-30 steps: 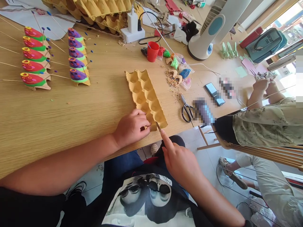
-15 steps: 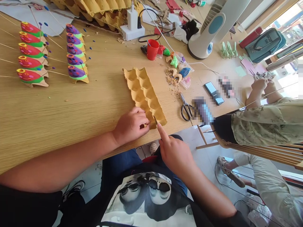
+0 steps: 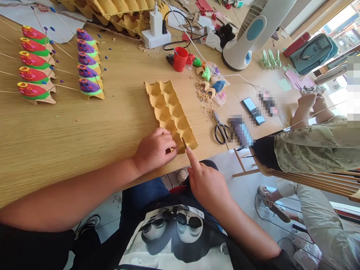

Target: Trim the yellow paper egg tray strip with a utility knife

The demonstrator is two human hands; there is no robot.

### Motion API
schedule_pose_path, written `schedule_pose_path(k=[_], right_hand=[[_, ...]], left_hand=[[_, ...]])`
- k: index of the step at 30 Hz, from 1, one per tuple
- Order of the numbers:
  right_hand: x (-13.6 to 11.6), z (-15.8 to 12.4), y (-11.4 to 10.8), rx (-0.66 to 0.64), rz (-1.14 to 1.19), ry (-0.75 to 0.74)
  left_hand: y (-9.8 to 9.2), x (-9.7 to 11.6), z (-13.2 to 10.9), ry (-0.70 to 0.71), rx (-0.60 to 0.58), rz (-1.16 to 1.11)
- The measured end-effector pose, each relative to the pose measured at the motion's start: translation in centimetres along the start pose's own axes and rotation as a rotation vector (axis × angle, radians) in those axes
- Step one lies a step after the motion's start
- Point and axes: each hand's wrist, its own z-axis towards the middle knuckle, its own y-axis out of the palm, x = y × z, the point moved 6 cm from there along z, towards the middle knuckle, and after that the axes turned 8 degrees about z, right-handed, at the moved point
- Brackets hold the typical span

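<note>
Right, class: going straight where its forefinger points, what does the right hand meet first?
The right hand, blade first, would probably meet the near end of the egg tray, beside the left hand.

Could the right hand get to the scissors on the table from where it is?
Probably yes: the scissors lie just right of the egg tray, bare table between them and the right hand, though it grips a small blade.
</note>
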Motion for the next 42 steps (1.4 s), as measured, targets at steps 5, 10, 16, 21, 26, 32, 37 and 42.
schedule_pose_path(k=[5,10,16,21,26,32,37,42], right_hand=[[0.3,-0.6,0.1,0.000,0.007,-0.017],[0.2,0.0,-0.6,-0.001,0.025,-0.018],[0.5,-0.7,-0.6,-0.029,-0.014,-0.030],[0.0,0.0,-1.3,-0.030,-0.011,-0.033],[0.3,-1.2,-1.3,-0.069,-0.023,-0.021],[0.5,-0.5,-0.8,-0.009,0.016,-0.049],[1.5,-0.8,0.3,0.054,0.101,-0.062],[1.5,-2.0,0.5,0.064,0.056,-0.055]], left_hand=[[0.0,0.0,0.0,-0.002,0.005,-0.008],[0.1,0.0,0.0,-0.003,-0.022,-0.026],[0.1,0.2,-0.1,0.002,-0.020,-0.030],[0.1,0.1,0.0,0.010,-0.028,-0.020],[0.2,0.1,0.0,-0.006,-0.021,-0.027],[0.0,-0.3,0.2,-0.029,-0.010,-0.025],[-0.1,-0.3,0.1,-0.022,0.012,-0.010],[-0.1,-0.3,0.0,-0.035,0.015,0.002]])
